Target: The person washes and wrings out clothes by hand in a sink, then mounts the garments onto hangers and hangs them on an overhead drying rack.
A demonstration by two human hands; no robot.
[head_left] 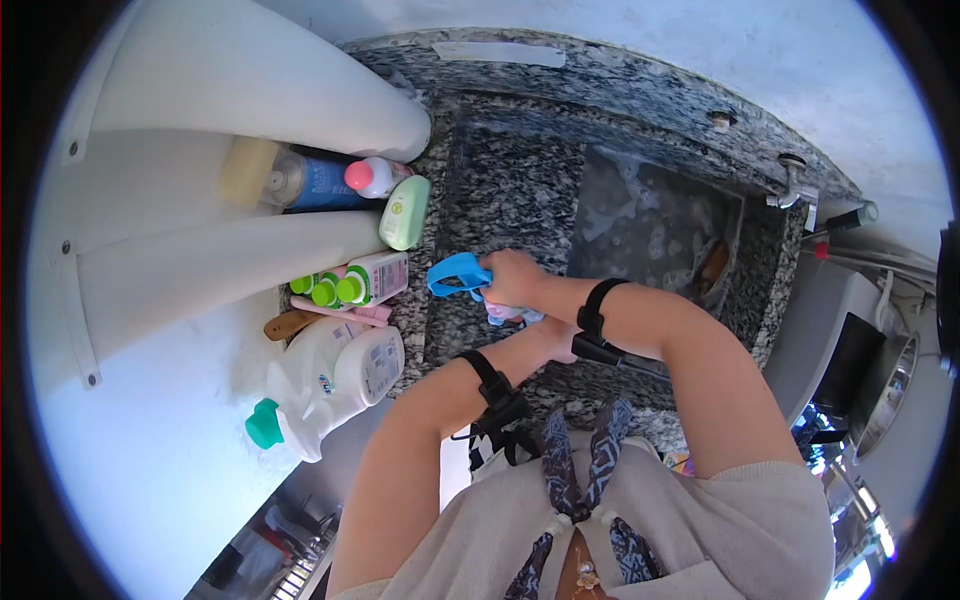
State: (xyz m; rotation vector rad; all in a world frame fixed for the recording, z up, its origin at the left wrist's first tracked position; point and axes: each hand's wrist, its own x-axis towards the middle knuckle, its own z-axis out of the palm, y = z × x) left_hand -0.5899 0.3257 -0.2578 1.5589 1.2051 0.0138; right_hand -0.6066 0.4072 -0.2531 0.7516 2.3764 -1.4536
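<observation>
My right hand (513,279) is closed around a bright blue piece with an open loop (458,274), which sticks out to the left over the granite ledge. Its exact kind is unclear. Just below is a small pink and light-blue item (508,313), partly covered by my hands; I cannot make out what it is. My left hand (560,340) is against that item's right side and appears to grip it, its fingers mostly hidden under my right forearm. Both hands are over the speckled granite washing slab (515,180).
Right of the slab, a basin of cloudy, soapy water (645,235) holds a brown brush-like object (712,267). A metal tap (793,185) juts from the wall. Along the left ledge stand white detergent bottles (370,365), green-capped bottles (375,279), a green-white pack (405,213) and thick white pipes (270,80).
</observation>
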